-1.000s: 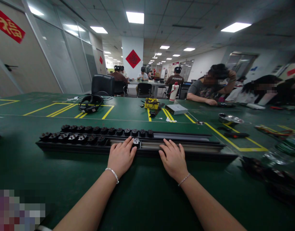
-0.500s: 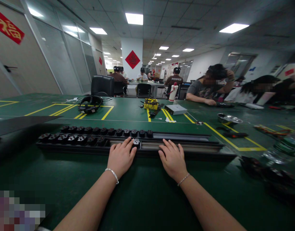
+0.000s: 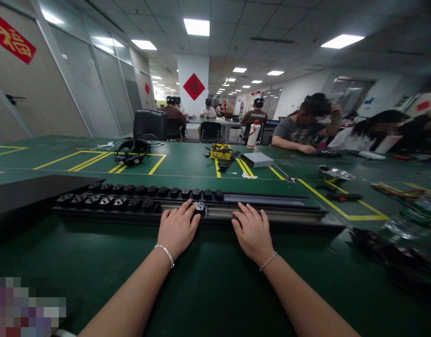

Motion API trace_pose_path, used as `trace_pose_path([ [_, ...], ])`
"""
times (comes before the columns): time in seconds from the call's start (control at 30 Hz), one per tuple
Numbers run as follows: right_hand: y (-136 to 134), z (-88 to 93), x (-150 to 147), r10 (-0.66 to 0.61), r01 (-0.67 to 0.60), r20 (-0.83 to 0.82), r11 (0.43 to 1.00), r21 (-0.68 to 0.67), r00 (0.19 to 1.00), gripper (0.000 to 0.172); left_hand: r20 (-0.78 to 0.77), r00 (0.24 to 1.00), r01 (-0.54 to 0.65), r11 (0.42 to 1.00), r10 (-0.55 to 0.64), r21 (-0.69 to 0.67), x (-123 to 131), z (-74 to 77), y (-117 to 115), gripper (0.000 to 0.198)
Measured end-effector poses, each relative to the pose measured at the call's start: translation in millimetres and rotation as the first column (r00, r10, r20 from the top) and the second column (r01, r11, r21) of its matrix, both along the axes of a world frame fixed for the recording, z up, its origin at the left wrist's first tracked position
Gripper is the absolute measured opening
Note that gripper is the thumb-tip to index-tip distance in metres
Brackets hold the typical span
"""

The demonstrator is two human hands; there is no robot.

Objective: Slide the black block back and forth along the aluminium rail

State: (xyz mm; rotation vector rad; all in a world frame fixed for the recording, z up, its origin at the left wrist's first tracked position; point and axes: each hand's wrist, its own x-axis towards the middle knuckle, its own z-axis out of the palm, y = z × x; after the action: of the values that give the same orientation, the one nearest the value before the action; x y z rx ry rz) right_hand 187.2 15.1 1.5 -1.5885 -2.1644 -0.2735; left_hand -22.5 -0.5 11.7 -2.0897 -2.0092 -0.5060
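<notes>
A long black rail tray (image 3: 271, 213) lies across the green table in front of me, its two channels holding several small black socket parts (image 3: 106, 202) on the left side. My left hand (image 3: 177, 229) rests flat on the tray's near edge, fingers apart, fingertips touching a single socket part (image 3: 199, 206) in the near channel. My right hand (image 3: 253, 230) also lies flat on the near edge, fingers spread, holding nothing.
A flat black panel (image 3: 26, 194) lies at the left, touching the tray's end. Headphones (image 3: 132, 150), a yellow device (image 3: 221, 150), a grey box (image 3: 257, 159) and a metal dish (image 3: 336, 174) sit farther back. Dark parts (image 3: 391, 255) lie at the right. People sit at the right and far tables.
A flat black panel has come in from the left edge and now lies on the table beside the tray's left end. My hands have not moved.
</notes>
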Motion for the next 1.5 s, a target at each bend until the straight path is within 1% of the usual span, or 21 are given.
trace_pose_path([
  [0.17,0.7,-0.6,0.3,-0.004,0.004,0.007,1.0,0.003,1.0,0.037,-0.013,1.0,-0.016,1.0,0.016,-0.001,1.2,0.5,-1.3,0.046],
  [0.37,0.7,-1.1,0.0,-0.001,0.001,0.004,1.0,-0.002,1.0,0.038,-0.025,0.999,0.047,0.999,-0.046,0.027,2.1,-4.7,-0.4,0.047],
  [0.53,1.0,-2.9,0.4,-0.002,0.002,-0.008,1.0,-0.011,1.0,0.038,-0.018,0.998,0.06,0.998,-0.059,0.033,1.3,-7.7,1.3,0.047],
  [0.83,0.4,-1.6,1.1,-0.001,0.001,-0.013,1.0,-0.012,1.0,0.038,-0.008,0.999,0.043,0.999,-0.043,-0.007,2.3,-4.8,0.6,0.047],
  [1.17,1.1,-2.6,0.0,-0.002,0.002,-0.001,1.0,0.006,1.0,0.037,-0.035,0.999,0.034,0.999,-0.033,0.024,3.3,-3.5,0.8,0.048],
  [1.5,2.0,-3.2,0.7,-0.001,0.001,0.006,1.0,0.015,1.0,0.037,-0.04,0.999,0.025,1.0,-0.025,0.014,4.5,-2.6,0.5,0.047],
])
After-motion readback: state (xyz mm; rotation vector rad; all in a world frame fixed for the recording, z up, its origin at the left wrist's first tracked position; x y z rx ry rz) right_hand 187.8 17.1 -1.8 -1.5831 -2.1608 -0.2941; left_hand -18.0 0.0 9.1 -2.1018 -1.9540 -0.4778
